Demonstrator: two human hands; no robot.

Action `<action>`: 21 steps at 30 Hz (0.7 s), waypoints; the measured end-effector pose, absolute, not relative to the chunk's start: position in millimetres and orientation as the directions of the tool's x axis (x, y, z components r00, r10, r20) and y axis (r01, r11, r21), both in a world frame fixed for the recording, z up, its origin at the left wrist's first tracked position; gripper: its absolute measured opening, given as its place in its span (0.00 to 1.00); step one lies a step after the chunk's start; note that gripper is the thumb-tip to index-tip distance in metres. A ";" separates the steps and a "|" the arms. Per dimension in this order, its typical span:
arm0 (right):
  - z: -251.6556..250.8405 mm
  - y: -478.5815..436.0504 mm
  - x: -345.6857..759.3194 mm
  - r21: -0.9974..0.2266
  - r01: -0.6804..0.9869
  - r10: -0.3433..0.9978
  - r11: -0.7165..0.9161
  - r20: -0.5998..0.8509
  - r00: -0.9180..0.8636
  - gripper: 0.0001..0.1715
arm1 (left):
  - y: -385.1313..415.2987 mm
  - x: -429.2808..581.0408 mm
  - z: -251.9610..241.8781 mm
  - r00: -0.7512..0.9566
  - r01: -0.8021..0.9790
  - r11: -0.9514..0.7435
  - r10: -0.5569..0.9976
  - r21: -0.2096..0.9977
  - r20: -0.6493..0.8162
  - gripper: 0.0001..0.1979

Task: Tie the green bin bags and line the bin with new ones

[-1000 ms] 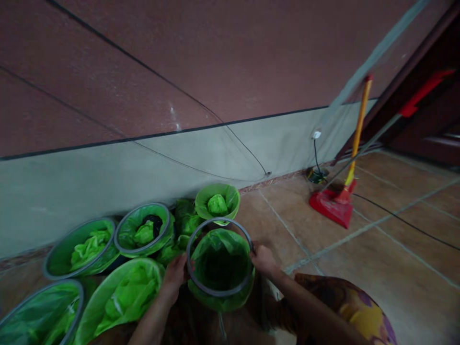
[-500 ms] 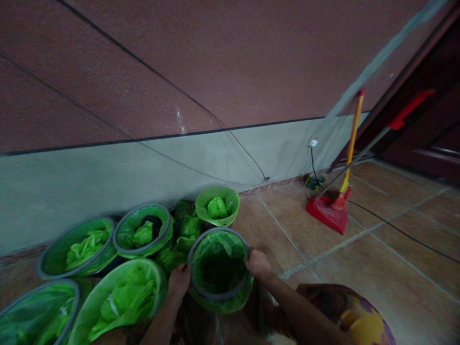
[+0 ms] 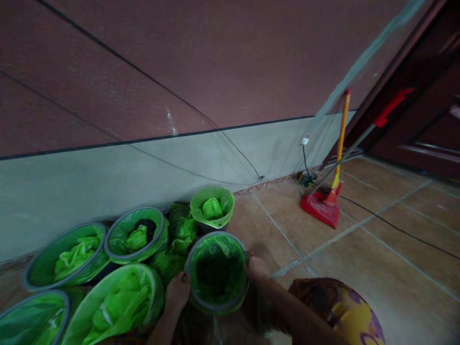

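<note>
Between my hands is a round waste bin with a grey rim and a green plastic liner; its inside looks dark. My left hand is closed on the left side of the rim. On the opposite side my right hand grips the rim, with its fingertips partly hidden. Just behind it stands a smaller lined bin with a crumpled green bag inside. Loose green bags lie left of the held bin.
Several more green-lined bins, such as a pale one and a grey-rimmed one, crowd the left. A wall runs behind. To the right are a red dustpan, a yellow-handled broom, a black cable and a dark door.
The view has shifted slightly, so the surroundings sit a little further left. Both hands keep hold of the bin, whose opening now faces me a bit more.
</note>
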State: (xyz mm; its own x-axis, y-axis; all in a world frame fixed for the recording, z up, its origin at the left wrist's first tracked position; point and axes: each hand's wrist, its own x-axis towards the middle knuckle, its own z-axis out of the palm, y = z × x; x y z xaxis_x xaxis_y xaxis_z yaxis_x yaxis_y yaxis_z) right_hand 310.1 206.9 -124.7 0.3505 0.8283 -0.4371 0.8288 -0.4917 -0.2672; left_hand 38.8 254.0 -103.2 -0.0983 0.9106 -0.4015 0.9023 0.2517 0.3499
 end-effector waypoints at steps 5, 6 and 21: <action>-124.6 203.0 308.6 -0.326 0.818 0.845 -0.473 -0.430 0.317 0.29 | 255.0 40.7 -108.1 -0.087 0.927 0.227 0.904 0.298 -0.419 0.15; -124.4 202.8 308.3 -0.330 0.819 0.847 -0.469 -0.431 0.311 0.29 | 255.2 41.0 -109.5 -0.091 0.931 0.229 0.900 0.285 -0.427 0.16; -129.0 210.4 298.3 -0.331 0.808 0.839 -0.487 -0.433 0.329 0.27 | 263.7 34.1 -132.1 -0.136 0.902 0.296 0.885 0.313 -0.445 0.12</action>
State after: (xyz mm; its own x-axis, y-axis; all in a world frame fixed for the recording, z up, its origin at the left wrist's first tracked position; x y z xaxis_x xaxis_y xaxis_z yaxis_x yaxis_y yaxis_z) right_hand 298.3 210.4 -129.0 0.3290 0.8394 -0.4326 0.8083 -0.4872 -0.3305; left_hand 34.1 263.7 -132.1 -0.1362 0.8850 -0.4452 0.9025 0.2962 0.3127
